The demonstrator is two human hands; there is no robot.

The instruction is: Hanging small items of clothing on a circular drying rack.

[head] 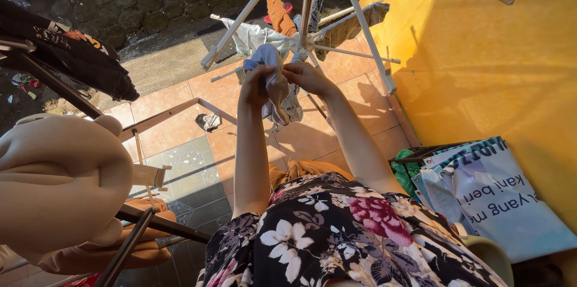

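Both my hands are raised in front of me at a white drying rack (360,22). My left hand (255,85) grips a small pale cloth (277,85) that hangs down between my hands. My right hand (306,76) pinches the same cloth at its top edge, close to a thin white rack arm (354,54). More laundry hangs on the rack just beyond: a pale blue piece (258,55), an orange piece (277,13) and an olive piece (348,25).
A yellow wall (481,70) stands on the right. A blue and white bag (493,194) sits by a dark basket (421,155) at lower right. A dark garment (72,52) and a beige plush toy (60,179) hang on a second rack at left. A small cloth (208,121) lies on the tiled floor.
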